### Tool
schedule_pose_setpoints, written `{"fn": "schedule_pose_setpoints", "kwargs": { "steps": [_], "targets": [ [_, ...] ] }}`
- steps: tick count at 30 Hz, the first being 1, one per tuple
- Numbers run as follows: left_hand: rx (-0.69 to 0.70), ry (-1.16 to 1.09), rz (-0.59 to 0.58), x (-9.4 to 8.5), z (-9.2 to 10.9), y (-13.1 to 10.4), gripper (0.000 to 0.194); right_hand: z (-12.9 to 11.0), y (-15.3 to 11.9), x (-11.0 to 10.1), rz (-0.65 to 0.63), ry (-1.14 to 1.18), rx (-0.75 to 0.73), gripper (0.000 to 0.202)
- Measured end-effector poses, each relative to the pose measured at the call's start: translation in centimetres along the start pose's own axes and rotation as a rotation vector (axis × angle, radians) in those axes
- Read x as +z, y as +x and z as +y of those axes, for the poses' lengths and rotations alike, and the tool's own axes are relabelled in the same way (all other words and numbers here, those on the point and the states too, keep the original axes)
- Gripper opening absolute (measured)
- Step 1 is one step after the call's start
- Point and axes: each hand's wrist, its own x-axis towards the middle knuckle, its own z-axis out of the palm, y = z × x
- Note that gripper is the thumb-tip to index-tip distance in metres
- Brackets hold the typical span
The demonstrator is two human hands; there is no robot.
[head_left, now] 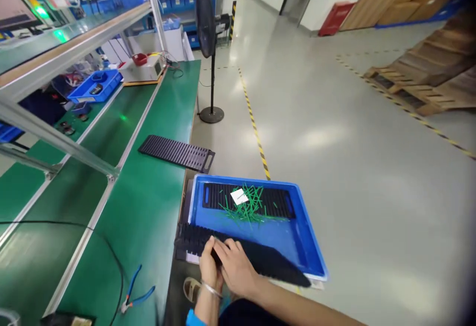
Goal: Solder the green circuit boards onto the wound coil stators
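Observation:
A long black slotted rack point(260, 256) is tilted over the near edge of a blue bin. My left hand point(208, 266), with a bracelet at the wrist, is closed on the rack's near edge. Right beside it, my right hand point(236, 269) has its fingers curled over the same edge, touching the left hand. Whether a small part sits between the fingers cannot be seen. Inside the blue bin point(313, 234) lies another black slotted rack point(219, 197), with a heap of thin green strips point(253, 204) and a white paper square point(239, 196) on it.
A third slotted rack point(174, 152) lies across the edge of the green bench point(148, 202). Blue-handled pliers point(136, 293) and a black cable point(111, 249) are at the near end. A black fan point(206, 26) stands beyond the bench. Pallets point(412, 88) are at the right.

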Motion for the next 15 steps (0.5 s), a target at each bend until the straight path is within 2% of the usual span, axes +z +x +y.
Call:
{"fn": "schedule_pose_setpoints", "kwargs": {
  "steps": [1,3,7,9,10,12,15],
  "targets": [
    [-0.011,-0.008,0.034,0.7,0.0,0.6,0.012,1.8,0.2,-0.3,-0.029,0.029,-0.031,0.047],
    [-0.032,-0.024,0.11,0.9,0.1,1.1,0.008,7.7,1.1,-1.2,-0.07,0.058,-0.006,0.039],
    [-0.089,-0.057,0.24,-0.1,0.3,0.9,0.005,23.1,3.7,-3.2,-0.074,-0.004,0.288,0.034],
    [-0.107,-0.064,0.277,-0.3,-0.1,0.8,0.007,29.2,4.9,-3.2,-0.099,-0.048,0.4,0.037],
    [-0.113,-0.065,0.29,-0.2,-0.3,0.9,0.007,31.3,5.3,-3.0,-0.114,-0.065,0.433,0.038],
    [-0.121,-0.059,0.311,-0.2,-1.0,1.2,0.007,33.9,5.9,-2.0,-0.141,-0.088,0.464,0.04],
    [-0.133,-0.042,0.336,-0.3,-1.7,1.7,0.008,35.1,6.0,-0.5,-0.168,-0.108,0.457,0.042]
  ]
}}
